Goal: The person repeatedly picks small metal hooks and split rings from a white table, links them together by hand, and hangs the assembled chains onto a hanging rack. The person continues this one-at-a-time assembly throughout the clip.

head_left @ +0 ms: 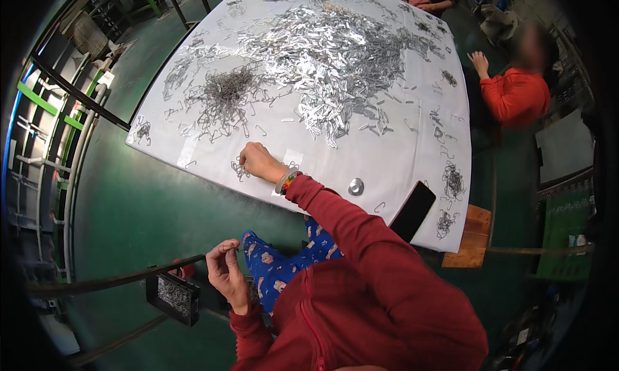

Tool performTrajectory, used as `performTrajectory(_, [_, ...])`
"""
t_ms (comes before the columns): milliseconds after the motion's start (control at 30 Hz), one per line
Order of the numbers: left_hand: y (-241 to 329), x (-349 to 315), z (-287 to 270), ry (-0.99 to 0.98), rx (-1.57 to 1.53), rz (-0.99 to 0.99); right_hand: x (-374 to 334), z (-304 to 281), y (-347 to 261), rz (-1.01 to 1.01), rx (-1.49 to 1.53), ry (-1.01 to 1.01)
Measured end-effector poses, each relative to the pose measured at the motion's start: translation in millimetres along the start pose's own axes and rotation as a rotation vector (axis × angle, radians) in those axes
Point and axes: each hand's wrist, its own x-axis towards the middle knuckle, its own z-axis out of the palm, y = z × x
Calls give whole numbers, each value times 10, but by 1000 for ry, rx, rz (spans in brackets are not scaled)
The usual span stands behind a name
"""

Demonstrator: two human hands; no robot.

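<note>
My right hand (261, 163) reaches over the near edge of the white table (316, 184). Its fingers are pinched together at a small cluster of bent wire hooks (240, 172); whether one is between the fingertips is hidden. Below the table edge, on the left, my left hand (227, 273) is closed in a pinch. A thin dark bit shows at its fingertips, too small to name. Farther back lie a tangled pile of dark wire hooks (225, 95) and a large heap of shiny metal clips (322, 68).
A black phone (414, 211) and a round metal disc (355, 186) lie right of my right hand. More hook clusters (453, 183) line the right edge. A black bin (173, 298) of small metal parts stands lower left. A person in orange-red (516, 97) sits at the right.
</note>
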Motion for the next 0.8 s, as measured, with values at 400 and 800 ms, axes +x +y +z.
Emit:
performTrajectory(400, [-95, 173, 109, -52, -30, 36, -1070, -2384, 942, -66, -696, 70])
performTrajectory(800, [-191, 27, 162, -142, 19, 79, -858, -1901, 408, 267, 363, 285])
